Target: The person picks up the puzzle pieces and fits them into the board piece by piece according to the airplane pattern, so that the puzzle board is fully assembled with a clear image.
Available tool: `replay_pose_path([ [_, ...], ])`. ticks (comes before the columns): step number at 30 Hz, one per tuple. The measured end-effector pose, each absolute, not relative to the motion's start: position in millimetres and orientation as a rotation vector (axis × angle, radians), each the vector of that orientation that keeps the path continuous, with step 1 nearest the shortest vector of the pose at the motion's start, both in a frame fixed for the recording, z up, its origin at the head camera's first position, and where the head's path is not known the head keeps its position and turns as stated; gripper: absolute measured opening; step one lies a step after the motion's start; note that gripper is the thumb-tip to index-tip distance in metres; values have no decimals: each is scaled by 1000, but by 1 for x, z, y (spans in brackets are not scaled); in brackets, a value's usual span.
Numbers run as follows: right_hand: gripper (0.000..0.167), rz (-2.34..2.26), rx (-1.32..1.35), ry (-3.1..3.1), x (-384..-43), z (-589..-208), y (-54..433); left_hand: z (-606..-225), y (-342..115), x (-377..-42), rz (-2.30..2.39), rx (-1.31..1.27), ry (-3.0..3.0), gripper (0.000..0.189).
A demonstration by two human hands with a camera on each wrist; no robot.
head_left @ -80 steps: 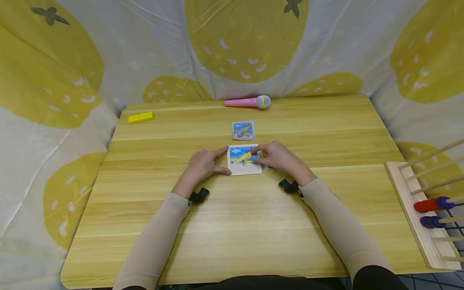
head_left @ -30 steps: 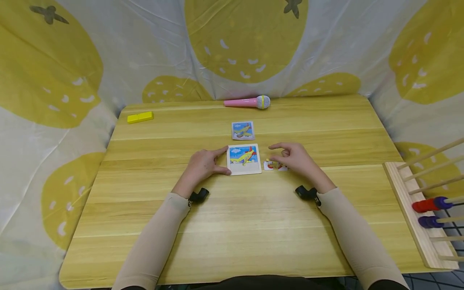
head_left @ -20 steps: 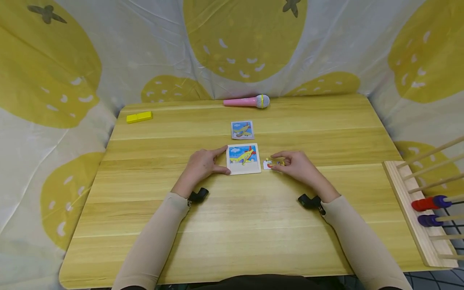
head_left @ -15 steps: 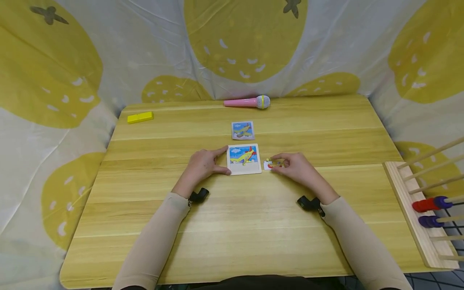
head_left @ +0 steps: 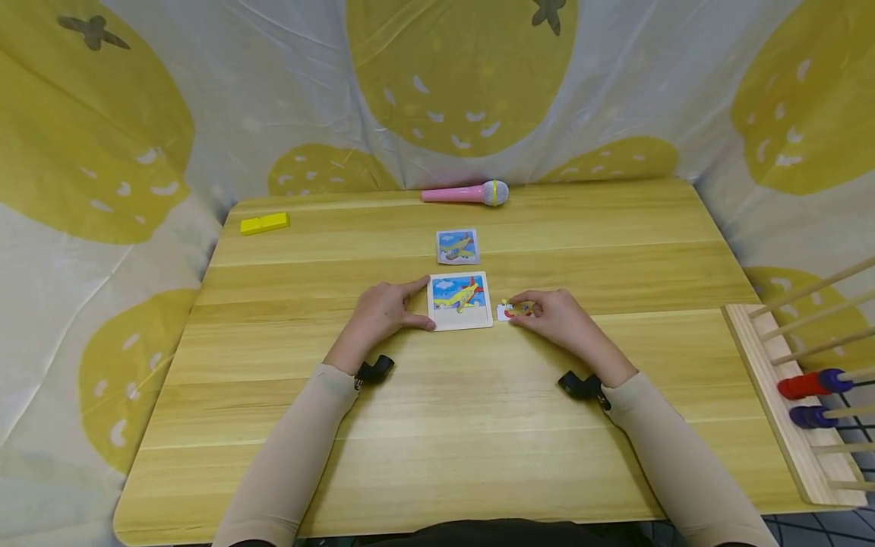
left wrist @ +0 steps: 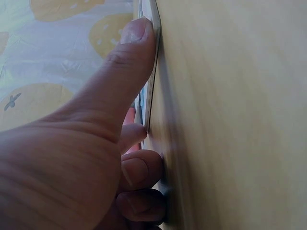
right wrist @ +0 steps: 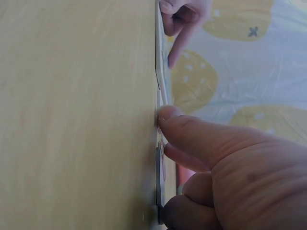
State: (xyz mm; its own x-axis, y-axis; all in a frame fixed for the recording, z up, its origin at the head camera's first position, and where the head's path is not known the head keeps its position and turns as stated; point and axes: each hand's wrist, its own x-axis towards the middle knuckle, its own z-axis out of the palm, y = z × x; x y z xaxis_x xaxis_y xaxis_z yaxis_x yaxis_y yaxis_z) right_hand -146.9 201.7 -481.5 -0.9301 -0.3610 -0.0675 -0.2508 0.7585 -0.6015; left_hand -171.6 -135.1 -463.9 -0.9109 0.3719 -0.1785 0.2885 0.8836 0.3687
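Note:
A puzzle board (head_left: 461, 322) lies mid-table, its upper half filled with a yellow airplane picture and its lower strip bare. My left hand (head_left: 384, 313) holds the board's left side, thumb at the near corner and index finger at the far one. In the left wrist view, the thumb (left wrist: 136, 36) lies along the board's edge. Right of the board, my right hand (head_left: 557, 315) pinches a puzzle piece (head_left: 525, 310) between thumb and index finger. Another white-edged puzzle piece (head_left: 504, 312) lies beside it. The right fingers partly hide the pieces.
Behind the board lies a small airplane picture card (head_left: 458, 247). A pink toy microphone (head_left: 465, 194) lies at the table's back edge, and a yellow block (head_left: 265, 223) near the back left corner. A wooden bead frame (head_left: 786, 403) stands at the right edge.
My right hand has left the board's right side and moved right to the loose pieces, its thumb and index finger closing on one. The left hand stays at the board.

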Motion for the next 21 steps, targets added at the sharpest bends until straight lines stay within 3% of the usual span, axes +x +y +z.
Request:
replay_pose_path([
  [21, 30, -814, -647, 2886, -141, -480, 199, -464, -135, -170, 497, 505, 2816, 98],
])
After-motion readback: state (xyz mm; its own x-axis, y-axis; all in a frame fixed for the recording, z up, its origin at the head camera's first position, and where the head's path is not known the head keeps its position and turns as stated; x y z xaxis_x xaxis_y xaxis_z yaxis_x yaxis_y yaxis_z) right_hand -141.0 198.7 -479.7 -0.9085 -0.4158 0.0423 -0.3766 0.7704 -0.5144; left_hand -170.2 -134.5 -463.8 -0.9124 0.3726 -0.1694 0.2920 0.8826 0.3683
